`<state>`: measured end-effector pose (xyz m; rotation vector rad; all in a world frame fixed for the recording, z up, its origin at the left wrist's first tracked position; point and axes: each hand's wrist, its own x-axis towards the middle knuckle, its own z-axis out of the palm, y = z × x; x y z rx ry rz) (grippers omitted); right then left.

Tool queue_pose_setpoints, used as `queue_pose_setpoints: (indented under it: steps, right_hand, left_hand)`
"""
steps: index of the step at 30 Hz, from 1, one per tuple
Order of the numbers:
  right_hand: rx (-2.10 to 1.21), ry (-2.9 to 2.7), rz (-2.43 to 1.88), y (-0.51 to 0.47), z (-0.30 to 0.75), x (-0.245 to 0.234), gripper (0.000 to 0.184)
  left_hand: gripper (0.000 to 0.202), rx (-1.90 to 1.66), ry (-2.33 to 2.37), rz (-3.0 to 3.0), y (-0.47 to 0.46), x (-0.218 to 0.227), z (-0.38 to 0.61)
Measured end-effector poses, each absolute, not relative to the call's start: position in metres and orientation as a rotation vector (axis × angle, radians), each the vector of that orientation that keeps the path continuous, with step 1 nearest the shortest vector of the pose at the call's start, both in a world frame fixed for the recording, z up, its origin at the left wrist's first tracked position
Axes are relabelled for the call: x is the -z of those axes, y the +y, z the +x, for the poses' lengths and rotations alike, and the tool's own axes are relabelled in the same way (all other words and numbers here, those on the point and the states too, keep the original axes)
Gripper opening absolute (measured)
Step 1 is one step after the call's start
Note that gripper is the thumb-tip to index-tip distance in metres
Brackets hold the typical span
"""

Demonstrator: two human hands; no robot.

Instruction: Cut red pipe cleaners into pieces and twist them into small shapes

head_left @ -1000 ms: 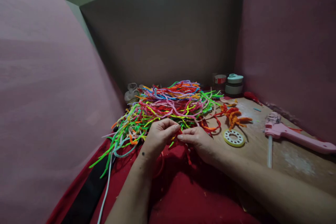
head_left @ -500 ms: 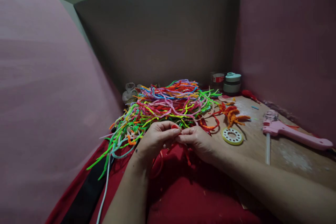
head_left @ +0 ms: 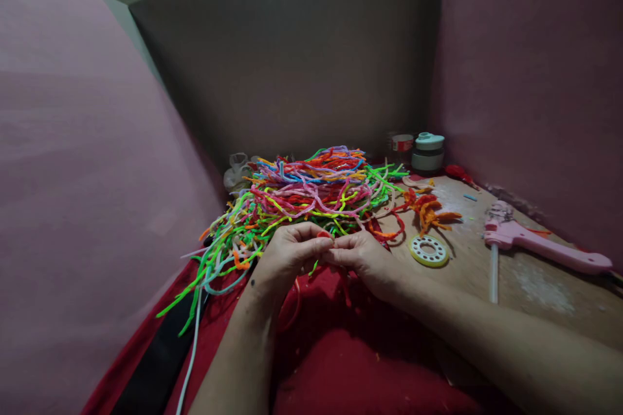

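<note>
My left hand (head_left: 287, 256) and my right hand (head_left: 366, 259) meet fingertip to fingertip in front of me, both pinched on a red pipe cleaner (head_left: 325, 235) whose loose ends hang down over the red cloth (head_left: 341, 350). Just beyond my hands lies a big tangled heap of pipe cleaners (head_left: 311, 191) in green, pink, orange, blue and yellow.
On the wooden table (head_left: 535, 279) at right lie a pink glue gun (head_left: 540, 248) with a white stick, a yellow-white ring (head_left: 428, 251), orange pipe-cleaner scraps (head_left: 431, 209), and small jars (head_left: 427, 152) at the back. Pink walls close in left and right, a grey panel behind.
My hands stay pinched together on the red pipe cleaner with small finger shifts. The view has drifted slightly.
</note>
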<state>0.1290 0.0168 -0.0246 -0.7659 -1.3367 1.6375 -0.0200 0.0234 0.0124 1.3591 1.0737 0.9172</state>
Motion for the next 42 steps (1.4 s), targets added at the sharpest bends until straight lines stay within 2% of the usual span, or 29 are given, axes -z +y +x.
queue_pose_setpoints:
  steps: [8,22,27,42]
  right_hand:
    - [-1.833,-1.307,-0.709,0.013,0.130,0.020,0.015]
    - [-1.702,-1.340,-0.732,0.013,0.128,0.023,0.015]
    - [-1.656,-1.305,-0.812,0.013,0.130,0.020,0.020]
    - [-1.544,-1.248,-0.904,0.014,0.129,0.015,0.017]
  left_hand:
    - [0.016,-0.882,0.890,1.260,0.021,-0.014,-0.027]
    - [0.018,-1.008,0.962,1.350,0.020,-0.016,-0.022]
    - [0.017,-0.944,0.990,1.360,0.022,-0.015,-0.022]
    - [0.023,-0.981,1.225,1.535,0.022,-0.015,-0.014]
